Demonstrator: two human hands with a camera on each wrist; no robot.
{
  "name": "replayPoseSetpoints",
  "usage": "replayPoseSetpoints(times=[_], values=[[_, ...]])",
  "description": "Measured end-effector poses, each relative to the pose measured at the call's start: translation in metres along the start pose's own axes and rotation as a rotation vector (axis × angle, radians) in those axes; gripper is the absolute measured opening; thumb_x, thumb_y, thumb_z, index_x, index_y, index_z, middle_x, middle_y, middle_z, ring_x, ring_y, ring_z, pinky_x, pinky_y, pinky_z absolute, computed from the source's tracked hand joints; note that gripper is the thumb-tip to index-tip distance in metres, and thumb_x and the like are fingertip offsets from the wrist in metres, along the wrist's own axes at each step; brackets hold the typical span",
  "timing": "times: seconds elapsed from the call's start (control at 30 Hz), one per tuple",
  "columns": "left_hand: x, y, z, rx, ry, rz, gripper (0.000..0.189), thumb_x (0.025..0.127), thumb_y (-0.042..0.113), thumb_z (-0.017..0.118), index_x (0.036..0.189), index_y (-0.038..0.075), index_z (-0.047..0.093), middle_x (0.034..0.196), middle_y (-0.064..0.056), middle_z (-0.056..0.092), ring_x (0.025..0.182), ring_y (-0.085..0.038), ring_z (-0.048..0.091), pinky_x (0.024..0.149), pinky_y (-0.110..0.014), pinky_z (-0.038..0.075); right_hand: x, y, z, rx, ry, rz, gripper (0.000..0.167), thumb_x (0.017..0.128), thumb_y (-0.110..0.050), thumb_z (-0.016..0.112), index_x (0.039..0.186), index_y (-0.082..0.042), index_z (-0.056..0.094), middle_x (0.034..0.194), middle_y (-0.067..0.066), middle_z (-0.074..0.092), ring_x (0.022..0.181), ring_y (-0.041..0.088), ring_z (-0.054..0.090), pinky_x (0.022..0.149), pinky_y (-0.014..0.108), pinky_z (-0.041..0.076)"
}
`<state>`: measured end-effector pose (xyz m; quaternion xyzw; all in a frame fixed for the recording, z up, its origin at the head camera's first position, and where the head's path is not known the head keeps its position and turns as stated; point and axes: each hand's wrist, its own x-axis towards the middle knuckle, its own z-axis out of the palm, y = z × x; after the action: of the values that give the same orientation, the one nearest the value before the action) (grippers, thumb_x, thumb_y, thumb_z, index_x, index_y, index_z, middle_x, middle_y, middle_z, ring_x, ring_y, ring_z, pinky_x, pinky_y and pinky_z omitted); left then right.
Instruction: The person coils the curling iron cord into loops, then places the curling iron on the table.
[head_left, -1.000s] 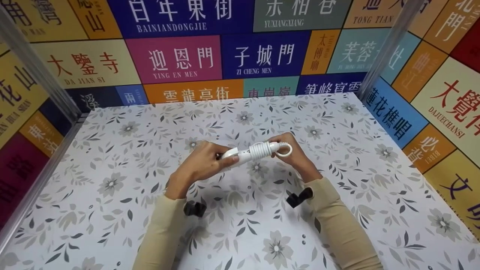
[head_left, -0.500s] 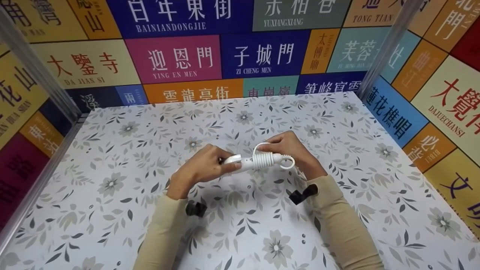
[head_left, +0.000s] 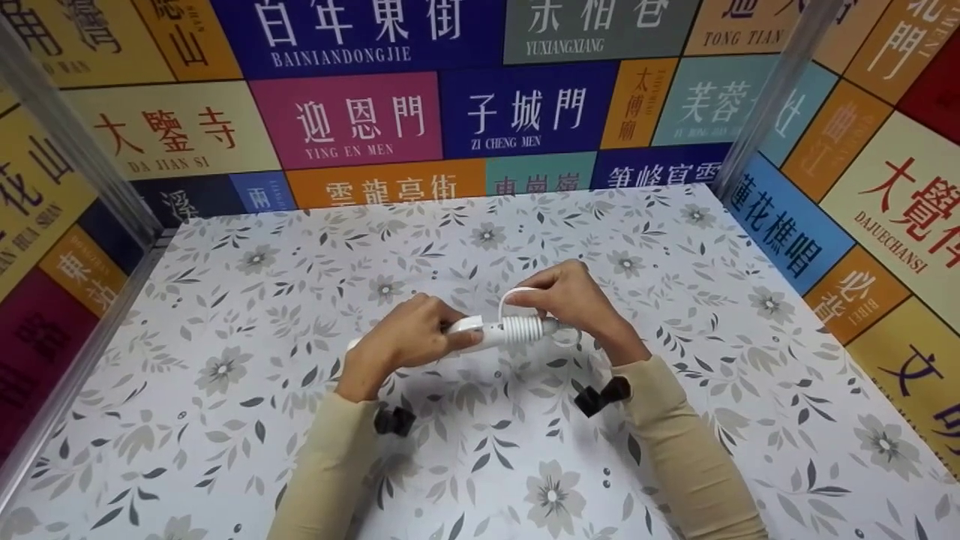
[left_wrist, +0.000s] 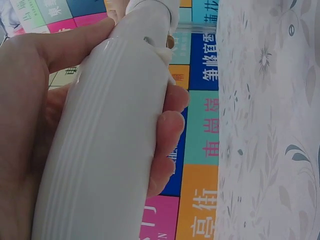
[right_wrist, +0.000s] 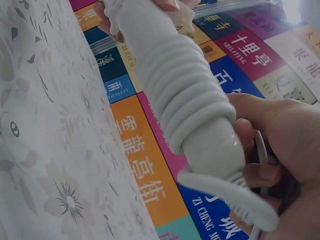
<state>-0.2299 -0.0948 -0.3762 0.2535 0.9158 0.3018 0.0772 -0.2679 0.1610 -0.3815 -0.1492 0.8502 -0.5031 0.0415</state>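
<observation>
My left hand grips a white hair styling iron above the table. In the left wrist view its wide ridged body lies against my palm, with fingertips curled round the far side. A white cord is coiled in several turns round the narrower right part. My right hand pinches a free length of this cord just above the coil, where it arcs up from the coil's left end. Beyond the coil, the right wrist view shows a ribbed cord sleeve at the iron's end. The plug is not seen.
A table with a floral cover lies beneath both hands. Walls of coloured sign panels stand at the back and sides, with clear corner posts. Small black mounts sit at both wrists.
My right hand has shifted from the iron's right end to above the coil, drawing a cord loop up with it. The coil looks slightly shorter. My left hand keeps its grip, slightly lower.
</observation>
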Motion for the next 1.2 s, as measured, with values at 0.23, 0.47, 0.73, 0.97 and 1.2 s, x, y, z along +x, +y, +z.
replayPoseSetpoints(times=[0.23,0.47,0.73,0.97,1.2], values=[[0.000,0.002,-0.001,0.003,0.032,-0.037,0.031,0.093,0.043,0.067,0.081,0.016,0.075,0.059,0.005,0.053,0.051,-0.011,0.043,0.050,-0.027,0.035,-0.007,-0.013,0.006,0.051,0.044,-0.103,0.019,0.078,-0.028,0.087,0.089,-0.013,0.082,0.086,0.009,0.078,0.067,0.013,0.069,0.060,0.022,0.053],[0.003,0.003,0.000,0.013,0.092,-0.085,0.033,0.095,0.045,0.064,0.083,0.016,0.073,0.063,0.004,0.056,0.054,-0.012,0.047,0.054,-0.029,0.038,-0.010,-0.018,0.011,0.004,0.080,-0.189,0.014,0.081,-0.026,0.085,0.089,-0.015,0.082,0.079,0.007,0.078,0.056,0.010,0.063,0.054,0.022,0.049],[0.003,0.003,-0.001,0.045,0.159,-0.118,0.033,0.095,0.044,0.064,0.078,0.017,0.072,0.064,0.002,0.059,0.056,-0.015,0.049,0.056,-0.031,0.039,-0.014,-0.023,0.013,-0.047,0.050,-0.224,0.015,0.086,-0.029,0.080,0.094,-0.016,0.082,0.077,0.008,0.077,0.053,0.013,0.060,0.052,0.023,0.047],[0.004,0.004,-0.001,0.045,0.262,-0.144,0.034,0.097,0.043,0.062,0.081,0.015,0.073,0.064,0.001,0.058,0.057,-0.017,0.049,0.057,-0.030,0.038,-0.015,-0.028,0.015,-0.086,0.015,-0.258,0.018,0.093,-0.027,0.073,0.102,-0.014,0.081,0.073,0.007,0.073,0.059,0.020,0.062,0.053,0.021,0.043],[0.003,0.007,-0.001,-0.022,0.404,-0.199,0.039,0.097,0.043,0.061,0.100,0.008,0.077,0.077,-0.006,0.070,0.065,-0.021,0.059,0.062,-0.035,0.046,-0.016,-0.027,0.016,-0.075,-0.003,-0.268,0.024,0.097,-0.026,0.067,0.117,-0.014,0.075,0.076,0.010,0.071,0.063,0.013,0.059,0.055,0.021,0.040]])
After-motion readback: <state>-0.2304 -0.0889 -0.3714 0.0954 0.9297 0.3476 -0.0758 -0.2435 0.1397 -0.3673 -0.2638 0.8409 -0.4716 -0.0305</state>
